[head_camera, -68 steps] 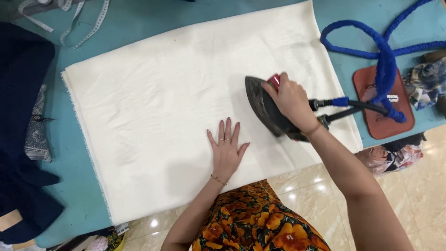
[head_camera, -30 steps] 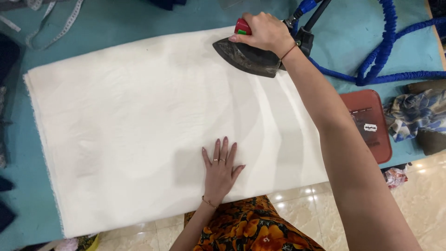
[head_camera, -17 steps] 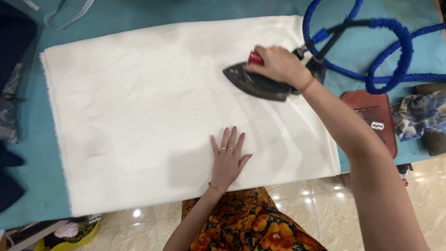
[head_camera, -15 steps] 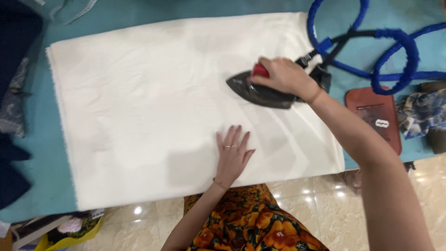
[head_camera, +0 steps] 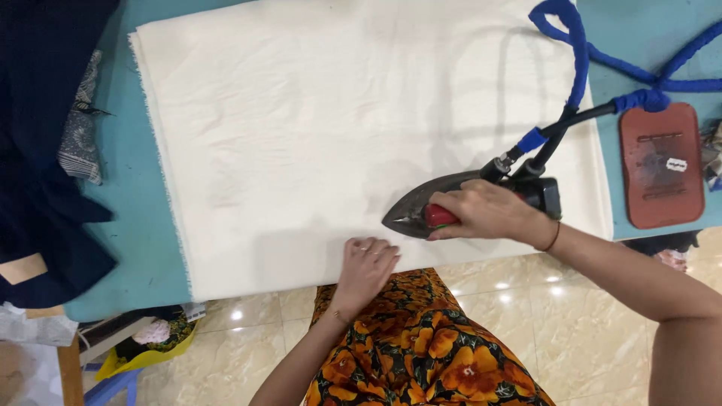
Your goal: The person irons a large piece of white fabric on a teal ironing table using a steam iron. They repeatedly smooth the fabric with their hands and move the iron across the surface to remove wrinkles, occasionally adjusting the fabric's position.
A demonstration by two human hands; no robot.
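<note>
The right hand [head_camera: 489, 214], clamped on the dark iron [head_camera: 451, 207], has drawn it from mid-cloth to the near edge of the cream fabric [head_camera: 338, 128] at lower centre, beside the flat, open left hand [head_camera: 368, 263] pressing the hem.

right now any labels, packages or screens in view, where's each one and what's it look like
Small white label: on the reddish-brown iron rest pad, far right of the teal table; a ragged-edged patch, print too small to tell.
Tan tag: on the dark navy fabric at the left edge; plain rectangular patch.
No screens or packages clearly in view.
</note>
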